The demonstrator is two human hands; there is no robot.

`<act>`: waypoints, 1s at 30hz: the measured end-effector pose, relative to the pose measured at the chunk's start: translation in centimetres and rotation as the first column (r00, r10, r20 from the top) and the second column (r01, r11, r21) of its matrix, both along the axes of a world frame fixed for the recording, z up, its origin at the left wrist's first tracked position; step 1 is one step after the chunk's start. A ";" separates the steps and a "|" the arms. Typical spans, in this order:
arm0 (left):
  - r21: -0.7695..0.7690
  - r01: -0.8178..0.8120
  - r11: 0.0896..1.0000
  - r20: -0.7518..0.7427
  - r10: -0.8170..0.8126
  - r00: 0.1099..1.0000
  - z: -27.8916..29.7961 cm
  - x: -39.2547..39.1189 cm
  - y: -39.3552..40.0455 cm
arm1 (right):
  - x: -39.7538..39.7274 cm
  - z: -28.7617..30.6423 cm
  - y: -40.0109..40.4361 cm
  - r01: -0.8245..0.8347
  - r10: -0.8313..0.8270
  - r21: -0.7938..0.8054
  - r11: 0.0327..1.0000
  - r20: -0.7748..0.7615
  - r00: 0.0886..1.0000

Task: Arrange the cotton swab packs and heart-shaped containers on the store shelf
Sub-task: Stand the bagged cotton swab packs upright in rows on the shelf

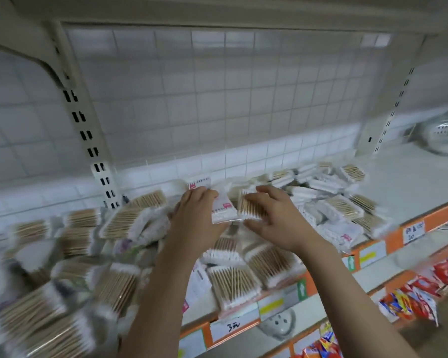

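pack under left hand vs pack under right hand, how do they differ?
The left hand holds a white-faced pack with a pink printed mark, sticks hidden. The right hand holds a pack showing bare tan wooden sticks through clear film. The white-faced pack sits left, the tan-stick pack right, edges meeting. Both are flat rectangular swab packs, held above the heap on the shelf.

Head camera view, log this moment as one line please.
left hand holds white-label swab pack | right hand holds wooden-stick swab pack | both above loose packs on shelf | frame blurred
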State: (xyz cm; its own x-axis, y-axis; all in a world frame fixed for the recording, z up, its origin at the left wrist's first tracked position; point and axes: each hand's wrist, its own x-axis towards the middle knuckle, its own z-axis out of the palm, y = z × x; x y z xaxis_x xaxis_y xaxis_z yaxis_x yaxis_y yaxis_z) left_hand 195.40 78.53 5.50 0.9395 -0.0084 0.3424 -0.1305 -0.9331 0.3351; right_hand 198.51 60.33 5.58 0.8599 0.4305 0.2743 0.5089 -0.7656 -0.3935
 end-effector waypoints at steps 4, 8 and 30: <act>0.014 -0.037 0.999 0.007 0.037 0.999 0.2 1.2 -0.8 | 1.9 -0.1 -0.8 -0.030 0.029 0.029 0.999 0.008 1.000; 0.020 -0.111 0.994 0.009 0.110 0.994 0.2 2.3 -2.1 | 4.1 -0.1 -2.6 -0.078 0.077 0.017 0.997 0.027 0.997; -0.144 -0.353 0.924 -0.014 0.355 0.935 -1.4 5.7 -17.7 | 13.5 -1.2 -17.5 -0.487 0.470 -0.054 0.872 -0.187 0.863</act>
State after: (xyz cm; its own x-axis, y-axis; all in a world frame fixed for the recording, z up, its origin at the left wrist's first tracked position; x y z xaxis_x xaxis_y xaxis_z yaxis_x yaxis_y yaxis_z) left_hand 201.10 60.86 4.07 0.8681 0.3735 0.3270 0.1949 -0.8623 0.4674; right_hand 211.97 42.80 4.43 0.5701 0.8171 0.0851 0.7574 -0.4826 -0.4399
